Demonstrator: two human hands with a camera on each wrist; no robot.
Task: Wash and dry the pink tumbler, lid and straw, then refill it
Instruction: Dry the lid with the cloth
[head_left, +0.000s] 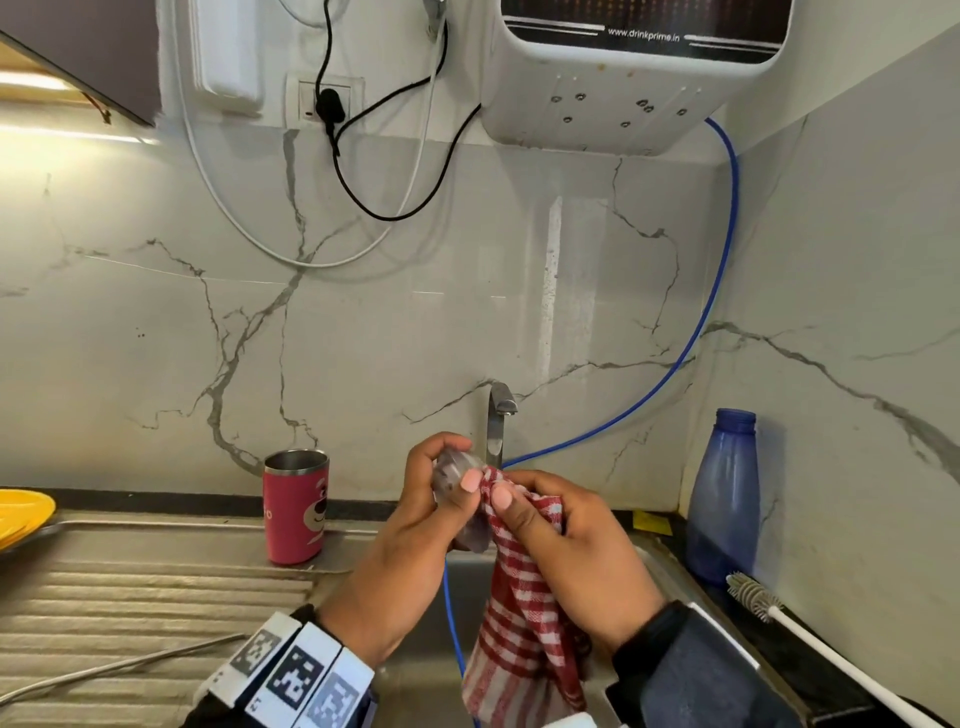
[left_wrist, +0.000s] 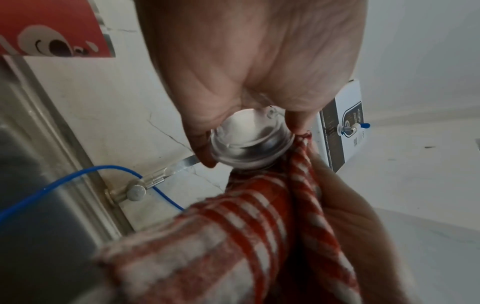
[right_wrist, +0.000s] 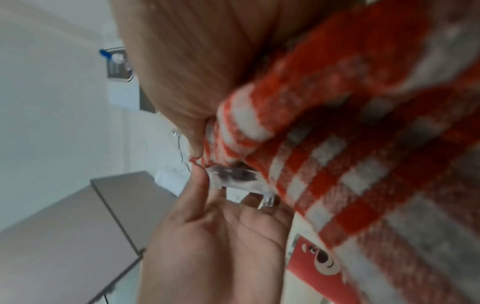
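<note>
My left hand (head_left: 447, 483) grips the clear round lid (head_left: 457, 475) above the sink; the lid (left_wrist: 249, 139) shows between thumb and fingers in the left wrist view. My right hand (head_left: 524, 501) pinches a red-and-white checked cloth (head_left: 519, 618) and presses a fold of it against the lid's edge (right_wrist: 233, 180). The cloth (left_wrist: 233, 236) hangs down over the basin. The pink tumbler (head_left: 296, 506) with a bear face stands upright and uncovered on the drainboard, left of both hands. A metal straw (head_left: 119, 667) lies on the ribbed drainboard at the lower left.
The steel tap (head_left: 498, 415) stands just behind the hands. A blue hose (head_left: 722, 291) runs from the wall water purifier (head_left: 623, 73) down into the sink. A blue plastic bottle (head_left: 724, 499) and a white bottle brush (head_left: 779, 623) sit at the right. A yellow plate (head_left: 23, 512) lies far left.
</note>
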